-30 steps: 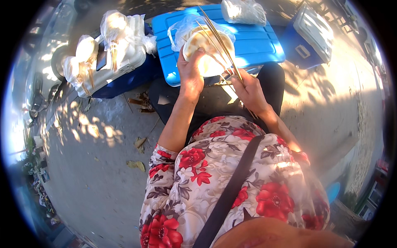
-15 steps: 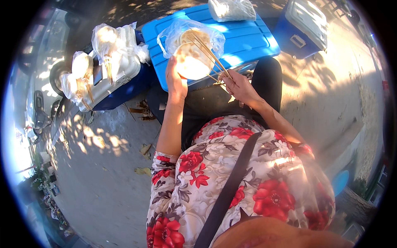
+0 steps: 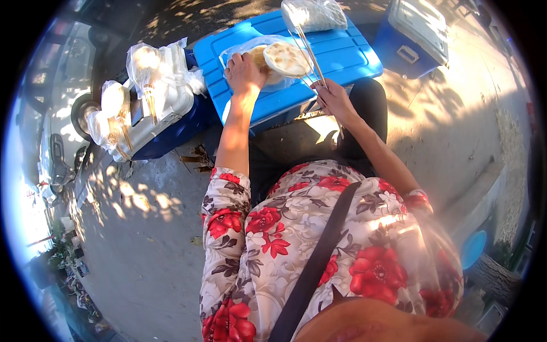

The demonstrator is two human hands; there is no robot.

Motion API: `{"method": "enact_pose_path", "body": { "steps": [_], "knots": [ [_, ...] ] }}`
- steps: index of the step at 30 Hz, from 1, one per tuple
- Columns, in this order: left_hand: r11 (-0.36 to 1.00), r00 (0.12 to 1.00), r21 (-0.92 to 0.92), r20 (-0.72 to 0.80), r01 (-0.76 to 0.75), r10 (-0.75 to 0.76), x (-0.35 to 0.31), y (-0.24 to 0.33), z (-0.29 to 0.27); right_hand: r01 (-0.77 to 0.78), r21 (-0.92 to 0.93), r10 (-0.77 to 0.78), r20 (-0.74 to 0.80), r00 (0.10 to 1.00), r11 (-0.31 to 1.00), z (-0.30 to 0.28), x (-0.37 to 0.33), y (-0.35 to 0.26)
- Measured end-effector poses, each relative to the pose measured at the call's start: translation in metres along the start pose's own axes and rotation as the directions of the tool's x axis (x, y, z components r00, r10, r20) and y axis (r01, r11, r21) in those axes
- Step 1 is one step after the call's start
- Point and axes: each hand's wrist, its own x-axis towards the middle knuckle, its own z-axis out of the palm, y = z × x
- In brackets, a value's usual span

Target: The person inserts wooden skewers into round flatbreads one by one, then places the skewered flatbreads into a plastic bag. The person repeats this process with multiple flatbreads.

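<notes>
On the blue plastic lid [image 3: 353,60] lies a clear plastic bag [image 3: 228,55] of round, pale brown flatbreads. My left hand [image 3: 246,74] reaches over the bag with bent fingers, gripping the edge of a browner flatbread [image 3: 260,58]; its fingertips are partly hidden. My right hand [image 3: 333,100] is closed round several thin wooden skewers [image 3: 310,52], which point up and away over the lid. A paler flatbread [image 3: 286,58] with brown patches sits beside the skewers, overlapping the bag. Whether the skewers touch it, I cannot tell.
A stuffed plastic bag [image 3: 313,16] stands at the lid's far edge. At left, a white-lidded cooler [image 3: 162,117] carries bagged pale goods on sticks [image 3: 114,98] and a phone [image 3: 137,111]. Another blue-and-white cooler [image 3: 407,40] stands at right. Fallen leaves lie on the pavement.
My left hand has left the paler flatbread and moved onto the bag. That flatbread is now farther right and away from me. The skewers in my right hand have swung more upright.
</notes>
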Motion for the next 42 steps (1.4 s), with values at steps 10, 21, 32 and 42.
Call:
{"method": "enact_pose_path", "body": {
  "steps": [10,21,32,42],
  "knots": [
    [0.972,0.992,-0.232,-0.126,-0.026,-0.003,-0.013,0.006,0.007,0.0,0.025,0.0,-0.01,1.0,1.0,0.008,0.014,-0.006],
    [-0.294,0.859,-0.946,0.26,0.136,-0.442,-0.051,-0.039,-0.058,0.027,-0.204,-0.03,-0.008,1.0,0.979,0.006,0.043,0.046],
    [-0.487,0.897,-0.871,0.267,0.068,-0.353,-0.057,-0.018,-0.073,-0.002,-0.091,0.026,0.263,0.964,0.996,-0.001,-0.054,-0.053],
    [-0.418,0.885,-0.908,0.209,0.018,-0.417,-0.057,-0.015,-0.079,0.04,-0.143,0.017,0.378,0.925,0.989,0.016,-0.096,-0.062]
  ]
}}
